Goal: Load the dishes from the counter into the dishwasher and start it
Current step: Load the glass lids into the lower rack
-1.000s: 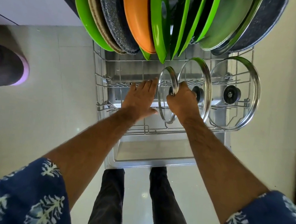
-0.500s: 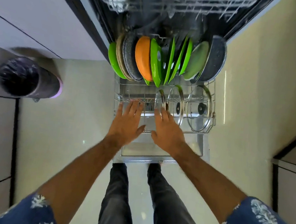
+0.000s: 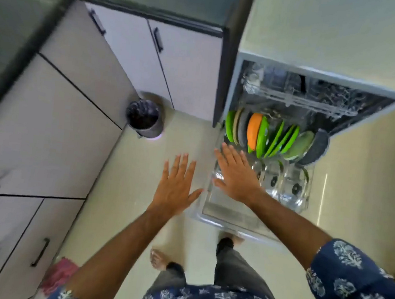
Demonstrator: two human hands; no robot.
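I see both hands empty, fingers spread flat. Left hand (image 3: 175, 190) is over bare floor (image 3: 127, 190); right hand (image 3: 236, 177) is over the left edge of the lower rack (image 3: 309, 184). Dishwasher (image 3: 248, 65) open, rack out: plates (image 3: 263, 136) upright at the back, three glass lids (image 3: 285, 182) in front. Bin (image 3: 144, 117) by the cabinets (image 3: 50, 111).
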